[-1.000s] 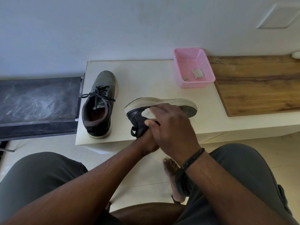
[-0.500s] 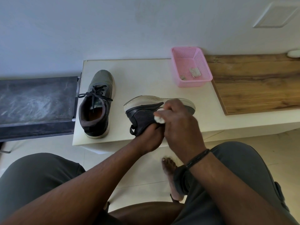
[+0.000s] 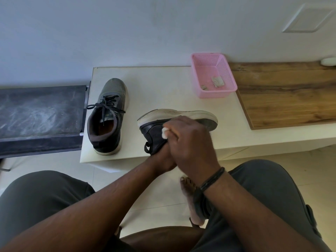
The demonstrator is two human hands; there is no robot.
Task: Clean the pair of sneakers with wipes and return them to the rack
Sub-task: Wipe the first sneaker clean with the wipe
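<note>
The right hand (image 3: pixel 190 142) is pinching a balled white wipe (image 3: pixel 164 132) against the dark side of the tipped sneaker (image 3: pixel 174 124), which is lying near the front edge of the cream bench (image 3: pixel 163 84). The left hand (image 3: pixel 163 159) is mostly hidden behind it (grip unclear). A hard rub could be nudging that shoe off the edge. Its mate (image 3: pixel 107 117) is standing upright at the left edge.

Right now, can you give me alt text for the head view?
A person's right hand rubs a white wipe on the dark side of a sneaker tipped on its side, the left hand holding its heel. The other sneaker stands upright on the white table, near a pink basket.
</note>
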